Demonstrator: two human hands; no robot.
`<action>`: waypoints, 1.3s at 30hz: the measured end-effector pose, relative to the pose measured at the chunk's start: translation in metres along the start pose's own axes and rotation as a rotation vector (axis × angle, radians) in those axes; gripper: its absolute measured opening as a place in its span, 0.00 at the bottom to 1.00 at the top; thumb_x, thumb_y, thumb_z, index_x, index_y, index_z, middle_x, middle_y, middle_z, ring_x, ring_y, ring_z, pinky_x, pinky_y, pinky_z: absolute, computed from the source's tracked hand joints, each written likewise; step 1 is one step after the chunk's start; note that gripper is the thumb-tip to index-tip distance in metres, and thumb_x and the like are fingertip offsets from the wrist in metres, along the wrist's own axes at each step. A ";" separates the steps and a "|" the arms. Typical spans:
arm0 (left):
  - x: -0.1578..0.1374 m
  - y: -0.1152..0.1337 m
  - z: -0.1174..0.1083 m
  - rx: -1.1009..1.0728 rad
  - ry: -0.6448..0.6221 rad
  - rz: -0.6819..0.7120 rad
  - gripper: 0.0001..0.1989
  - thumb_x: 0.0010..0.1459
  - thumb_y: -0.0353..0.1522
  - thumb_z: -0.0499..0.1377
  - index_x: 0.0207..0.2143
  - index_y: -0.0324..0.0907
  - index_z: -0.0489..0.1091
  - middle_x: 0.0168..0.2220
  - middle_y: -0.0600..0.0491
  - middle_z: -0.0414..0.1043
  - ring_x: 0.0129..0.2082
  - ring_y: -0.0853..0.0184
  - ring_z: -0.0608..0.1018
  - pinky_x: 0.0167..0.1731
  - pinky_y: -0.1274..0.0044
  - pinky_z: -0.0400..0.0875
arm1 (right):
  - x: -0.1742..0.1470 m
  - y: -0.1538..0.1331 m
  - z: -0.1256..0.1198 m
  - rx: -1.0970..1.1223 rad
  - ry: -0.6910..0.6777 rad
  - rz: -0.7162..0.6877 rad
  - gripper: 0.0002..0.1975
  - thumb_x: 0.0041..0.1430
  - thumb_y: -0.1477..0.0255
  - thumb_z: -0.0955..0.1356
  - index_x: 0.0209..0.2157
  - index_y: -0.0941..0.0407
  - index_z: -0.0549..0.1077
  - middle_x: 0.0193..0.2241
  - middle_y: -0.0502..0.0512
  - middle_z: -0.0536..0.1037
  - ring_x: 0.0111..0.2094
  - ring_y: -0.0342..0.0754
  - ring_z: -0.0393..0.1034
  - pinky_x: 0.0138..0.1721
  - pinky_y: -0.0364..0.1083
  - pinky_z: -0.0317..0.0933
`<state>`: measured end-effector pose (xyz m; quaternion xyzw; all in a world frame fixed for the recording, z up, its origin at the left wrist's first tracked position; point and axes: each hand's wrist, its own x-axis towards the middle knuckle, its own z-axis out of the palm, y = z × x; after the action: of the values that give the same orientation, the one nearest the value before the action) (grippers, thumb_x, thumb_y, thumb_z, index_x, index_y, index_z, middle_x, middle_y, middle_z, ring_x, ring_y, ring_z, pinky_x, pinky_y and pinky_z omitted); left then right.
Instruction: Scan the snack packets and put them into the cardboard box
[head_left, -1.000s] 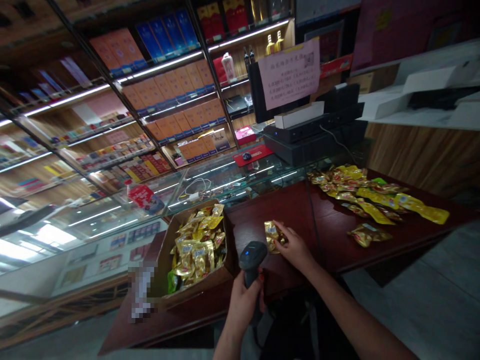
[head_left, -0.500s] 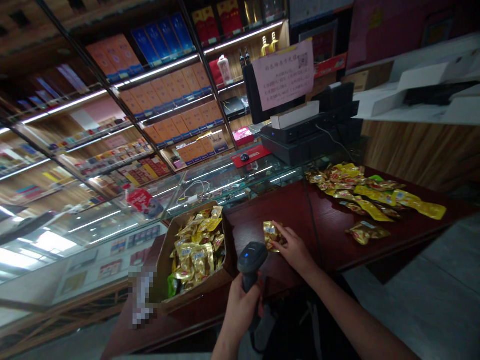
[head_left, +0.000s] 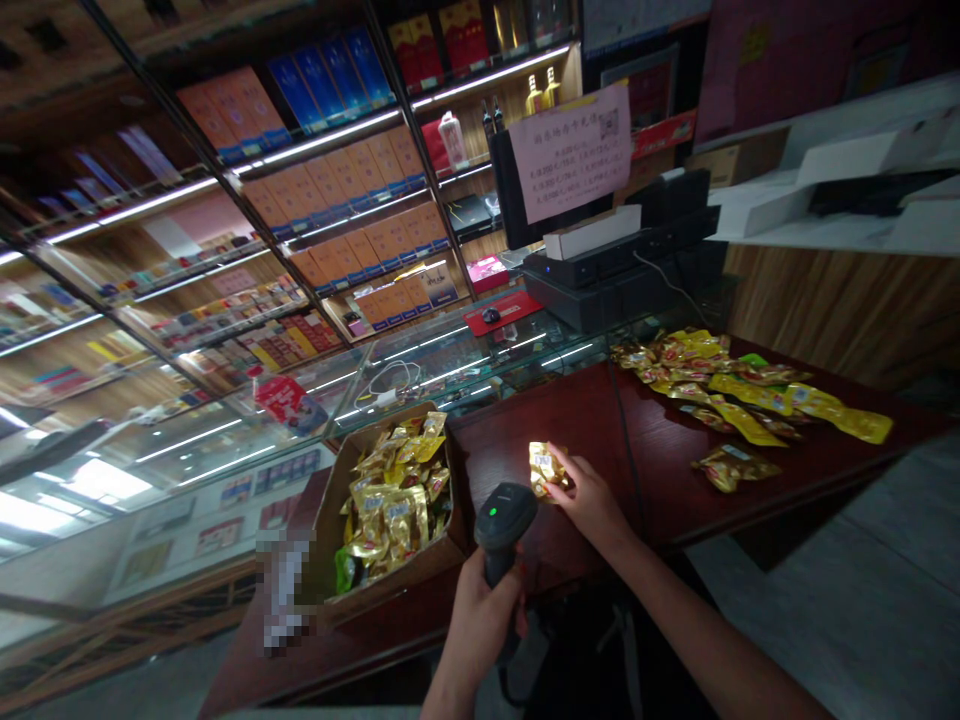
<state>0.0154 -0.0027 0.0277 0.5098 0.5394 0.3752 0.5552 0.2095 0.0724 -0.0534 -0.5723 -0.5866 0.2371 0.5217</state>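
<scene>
My left hand (head_left: 480, 620) grips a black handheld barcode scanner (head_left: 504, 520), its head pointing at a small gold snack packet (head_left: 543, 468). A green light shows on top of the scanner, and the packet is brightly lit. My right hand (head_left: 589, 497) holds that packet against the dark red wooden table (head_left: 570, 410), fingers on its right edge. Just left of the scanner stands a cardboard box (head_left: 390, 500) filled with several gold and yellow snack packets.
A heap of gold and yellow packets (head_left: 735, 390) lies at the table's right end. A glass counter (head_left: 420, 370) runs behind, with a cash register and monitor (head_left: 600, 240) bearing a pink notice. Lit shelves of boxed goods (head_left: 315, 170) fill the back wall.
The scanner's top light has turned from blue to green and the packet under my right hand is lit brighter. Both hands stay in nearly the same place.
</scene>
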 end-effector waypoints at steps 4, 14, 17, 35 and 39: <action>0.001 -0.001 -0.001 0.006 0.002 -0.002 0.11 0.47 0.35 0.63 0.33 0.40 0.70 0.13 0.61 0.65 0.09 0.72 0.67 0.12 0.82 0.60 | -0.002 -0.001 0.001 0.066 0.001 -0.031 0.29 0.61 0.69 0.66 0.64 0.48 0.62 0.50 0.58 0.73 0.47 0.51 0.74 0.42 0.47 0.75; 0.019 -0.024 -0.002 -0.031 0.035 -0.029 0.13 0.49 0.37 0.61 0.36 0.40 0.68 0.15 0.62 0.65 0.09 0.73 0.66 0.10 0.82 0.60 | 0.001 0.002 -0.005 0.134 0.032 0.166 0.32 0.55 0.66 0.69 0.62 0.52 0.65 0.47 0.58 0.78 0.40 0.52 0.77 0.45 0.52 0.72; 0.029 -0.039 -0.004 -0.083 0.075 -0.070 0.17 0.49 0.40 0.61 0.38 0.40 0.66 0.14 0.63 0.63 0.08 0.73 0.65 0.08 0.82 0.59 | 0.017 -0.006 -0.001 0.378 0.001 0.252 0.35 0.54 0.64 0.69 0.63 0.53 0.60 0.44 0.58 0.80 0.36 0.51 0.79 0.37 0.49 0.74; 0.031 -0.054 -0.013 -0.202 0.056 -0.050 0.20 0.50 0.44 0.64 0.39 0.40 0.66 0.16 0.63 0.65 0.09 0.73 0.66 0.09 0.82 0.62 | 0.101 -0.082 0.102 -0.066 -0.252 -0.046 0.21 0.58 0.68 0.68 0.54 0.53 0.73 0.53 0.60 0.76 0.54 0.54 0.70 0.57 0.54 0.63; 0.030 -0.052 -0.012 -0.195 0.046 -0.034 0.18 0.51 0.42 0.63 0.38 0.41 0.66 0.16 0.63 0.65 0.09 0.73 0.67 0.09 0.82 0.62 | 0.055 -0.024 0.032 -0.459 -0.056 0.242 0.28 0.64 0.58 0.61 0.62 0.54 0.65 0.62 0.64 0.66 0.65 0.66 0.55 0.62 0.70 0.47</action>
<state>0.0008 0.0176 -0.0283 0.4354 0.5216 0.4279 0.5961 0.1819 0.1278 -0.0246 -0.7348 -0.5666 0.1743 0.3298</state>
